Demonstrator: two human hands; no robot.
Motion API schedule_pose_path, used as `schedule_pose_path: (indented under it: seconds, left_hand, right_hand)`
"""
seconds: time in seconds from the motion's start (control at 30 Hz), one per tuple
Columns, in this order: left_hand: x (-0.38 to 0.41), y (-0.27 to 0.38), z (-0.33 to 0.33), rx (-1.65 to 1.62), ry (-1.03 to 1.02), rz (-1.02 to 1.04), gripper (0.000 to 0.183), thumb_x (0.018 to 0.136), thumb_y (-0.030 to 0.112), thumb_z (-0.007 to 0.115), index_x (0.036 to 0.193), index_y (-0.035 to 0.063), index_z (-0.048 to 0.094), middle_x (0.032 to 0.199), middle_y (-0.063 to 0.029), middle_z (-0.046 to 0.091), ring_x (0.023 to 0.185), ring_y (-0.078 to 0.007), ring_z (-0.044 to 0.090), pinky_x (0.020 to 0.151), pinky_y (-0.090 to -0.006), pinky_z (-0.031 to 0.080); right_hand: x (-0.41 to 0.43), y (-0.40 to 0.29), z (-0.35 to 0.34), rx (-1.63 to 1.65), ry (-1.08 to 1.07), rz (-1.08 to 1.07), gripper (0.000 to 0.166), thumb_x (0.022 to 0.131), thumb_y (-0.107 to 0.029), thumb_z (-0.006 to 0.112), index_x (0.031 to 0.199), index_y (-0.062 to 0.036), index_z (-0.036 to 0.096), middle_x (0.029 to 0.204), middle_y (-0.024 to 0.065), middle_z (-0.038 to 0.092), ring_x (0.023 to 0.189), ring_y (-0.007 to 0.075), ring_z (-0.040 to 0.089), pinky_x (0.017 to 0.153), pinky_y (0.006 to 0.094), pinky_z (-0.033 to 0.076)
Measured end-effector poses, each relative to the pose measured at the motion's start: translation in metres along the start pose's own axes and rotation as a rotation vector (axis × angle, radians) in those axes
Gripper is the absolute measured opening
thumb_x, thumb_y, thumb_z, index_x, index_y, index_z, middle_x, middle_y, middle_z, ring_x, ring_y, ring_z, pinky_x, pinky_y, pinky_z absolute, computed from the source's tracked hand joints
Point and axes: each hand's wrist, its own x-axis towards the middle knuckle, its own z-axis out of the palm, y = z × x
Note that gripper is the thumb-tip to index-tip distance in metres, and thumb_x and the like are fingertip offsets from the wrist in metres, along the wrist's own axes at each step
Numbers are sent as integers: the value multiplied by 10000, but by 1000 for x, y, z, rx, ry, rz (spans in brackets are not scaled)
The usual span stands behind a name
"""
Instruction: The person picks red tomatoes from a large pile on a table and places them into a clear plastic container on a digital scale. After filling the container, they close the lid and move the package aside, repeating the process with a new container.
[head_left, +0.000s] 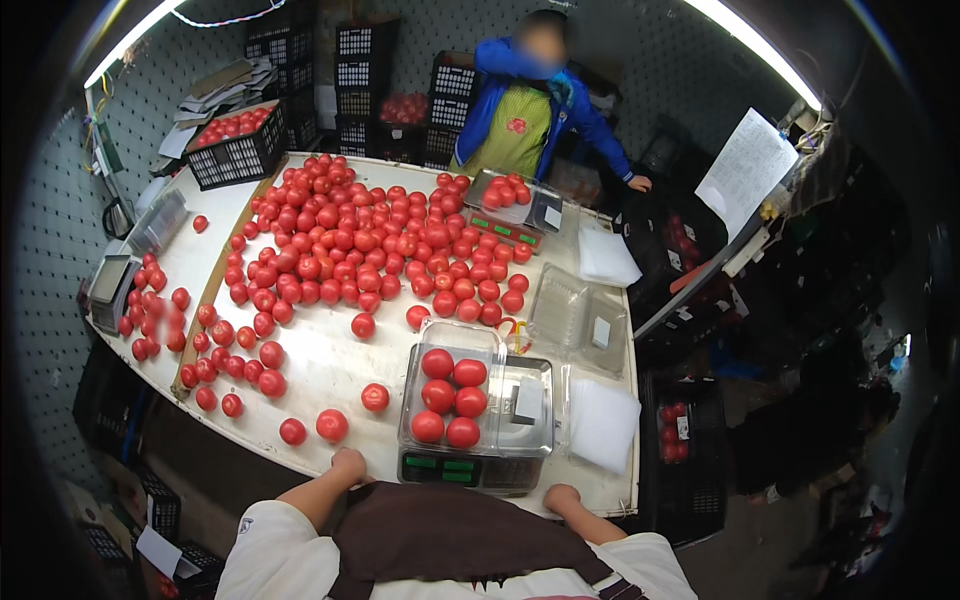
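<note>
My left hand (350, 466) is curled on the near edge of the white table (330, 375), just below two loose tomatoes (330, 425). My right hand (561, 496) also rests curled at the near edge, to the right of a digital scale (510, 474). Neither hand shows anything in it. On the scale's metal pan lies a hinged clear plastic clamshell box (491, 352), its lid side folded out to the right with a white label (529, 399). Several red tomatoes (454, 397) sit in the box in two columns. A stack of white foam sheets (604, 426) lies right of the scale.
A large heap of tomatoes (352, 240) covers the table's far middle. Opposite stands a person (517, 120) in a blue jacket, near a second scale (504, 227) with a filled box. An empty clamshell (577, 315), scissors (517, 334) and a black crate (238, 154) also lie on the table.
</note>
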Motion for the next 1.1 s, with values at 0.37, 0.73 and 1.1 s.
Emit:
schedule_pose_path:
  seconds: [0.37, 0.73, 1.1]
  left_hand:
    - [-1, 0, -1, -25, -6, -6, 813, 699, 697, 751, 1134, 11, 713, 1184, -156, 686, 1142, -327, 634, 953, -388, 524]
    - [-2, -2, 0, -2, 1, 34, 811, 707, 688, 747, 1111, -14, 713, 1172, -169, 690, 1123, -333, 642, 947, -380, 526]
    - [7, -5, 14, -26, 47, 1, 805, 691, 680, 766, 1092, -16, 716, 1153, -180, 692, 1107, -336, 646, 937, -382, 531]
  right_hand:
    - [-1, -1, -2, 36, 12, 31, 352, 873, -225, 584, 1175, -117, 728, 1293, 128, 656, 1176, 340, 639, 879, 501, 551]
    - [-16, -6, -10, 36, 20, 26, 335, 869, -221, 590, 1149, -112, 739, 1260, 125, 674, 1159, 340, 649, 854, 499, 557]
    - [-8, -2, -4, 35, 34, 20, 328, 858, -228, 594, 1129, -129, 750, 1243, 121, 684, 1142, 326, 660, 846, 484, 561]
